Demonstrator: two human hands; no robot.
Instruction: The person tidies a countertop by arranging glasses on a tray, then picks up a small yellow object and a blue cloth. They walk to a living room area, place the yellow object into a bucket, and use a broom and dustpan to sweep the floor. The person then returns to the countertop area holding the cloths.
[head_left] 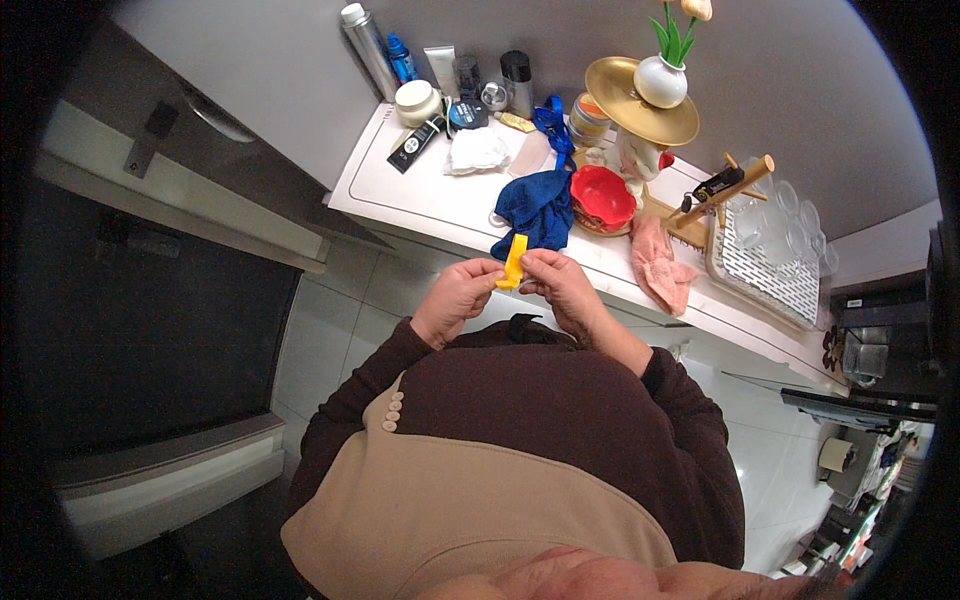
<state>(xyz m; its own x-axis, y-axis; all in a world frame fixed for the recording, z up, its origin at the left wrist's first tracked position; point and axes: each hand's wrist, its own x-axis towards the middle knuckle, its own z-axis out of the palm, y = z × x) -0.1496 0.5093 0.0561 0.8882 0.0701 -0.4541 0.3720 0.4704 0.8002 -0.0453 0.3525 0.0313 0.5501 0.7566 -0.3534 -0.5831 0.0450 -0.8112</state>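
Observation:
Both hands meet in front of my chest, just short of the white counter's (400, 200) front edge. Between them is a flat, bright yellow strip (516, 260), folded or looped, its upper end standing up. My left hand (450, 303) pinches the strip's lower left side. Fingers of my right hand (564, 288) close on its right side. A small white bit shows below the right fingertips, too small to name. Just beyond the strip, a crumpled dark blue cloth (538, 208) lies at the counter's edge.
Near the cloth stand a red scalloped bowl (602, 198) and a gold tray (610, 88) holding a white vase (660, 82). A pink cloth (658, 265) drapes over the edge. Glasses (770, 220) sit on a rack to the right. Bottles and a cream jar (417, 103) line the back left.

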